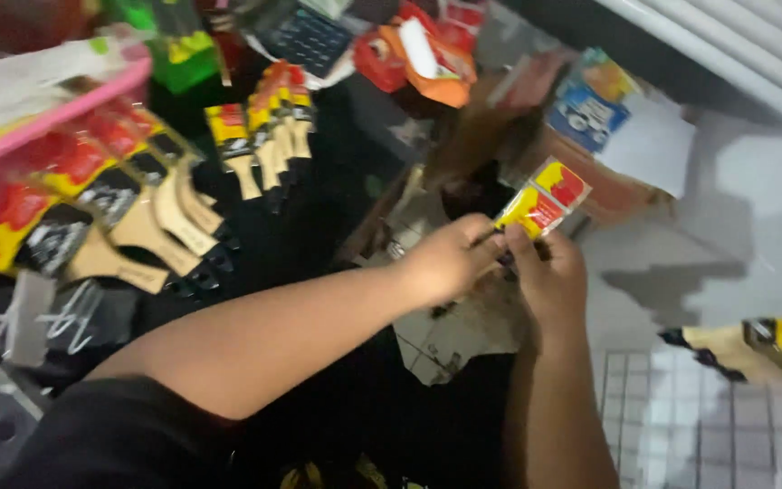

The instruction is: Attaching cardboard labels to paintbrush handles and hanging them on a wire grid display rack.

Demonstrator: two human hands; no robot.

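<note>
Both my hands meet near the middle of the view around a small paintbrush (543,201) with a yellow and red wrapper. My left hand (450,256) grips the lower end of it from the left. My right hand (549,276) pinches it from below on the right, thumb up against the wrapper. The brush's handle is hidden between my fingers. Behind my hands stands an open brown cardboard box (581,167) on the floor.
Rows of wrapped paintbrushes (128,204) with wooden handles hang on a dark rack at the left, smaller ones (269,136) beside them. One brush (758,344) lies on the tiled floor at the right. Orange packets (423,50) and a calculator (305,41) lie at the top.
</note>
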